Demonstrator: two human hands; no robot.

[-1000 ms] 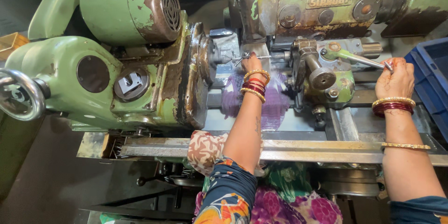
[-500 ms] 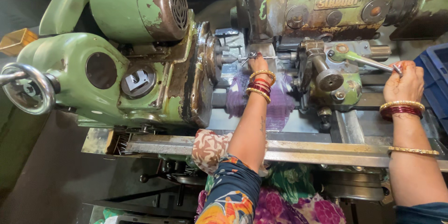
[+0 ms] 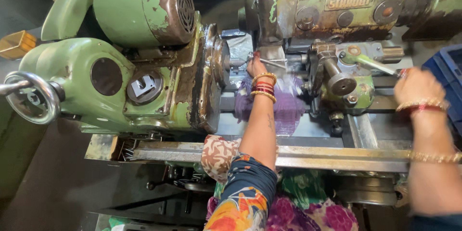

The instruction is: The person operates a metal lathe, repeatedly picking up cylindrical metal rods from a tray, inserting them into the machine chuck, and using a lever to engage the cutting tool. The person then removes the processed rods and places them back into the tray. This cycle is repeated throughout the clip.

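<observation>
A worn green lathe [image 3: 144,67] with chipped paint and rust patches is filling the view, standing on a dark workshop floor [image 3: 43,183], its long steel bed rail [image 3: 313,156] running across in front of the person. At the far left a round handwheel [image 3: 31,97] is sticking out of the headstock, and a ribbed motor housing [image 3: 159,7] is sitting on top. A blue plastic crate [image 3: 450,74] is showing at the right edge.

The left hand [image 3: 256,66] is reaching in beside the spindle face, fingers pinched narrowly around a thin metal rod [image 3: 272,61] that is lying level between the spindle and the tool post; the rod is sitting just behind a purple cloth [image 3: 284,105] spread over the bed under the wrist. Gold and red bangles [image 3: 263,86] are ringing that wrist.

The right hand [image 3: 417,85] is blurred, closing around the end of a green-painted lever [image 3: 373,65] that is slanting out from the carriage [image 3: 344,86]; how tightly the fingers are wrapping it I cannot tell. Another set of bangles is circling this wrist, and a further gold one is sitting lower on the forearm.

A patterned sleeve [image 3: 240,197] in orange, blue and white is covering the left upper arm, and a crumpled printed rag [image 3: 219,156] is hanging over the bed rail beside it.
</observation>
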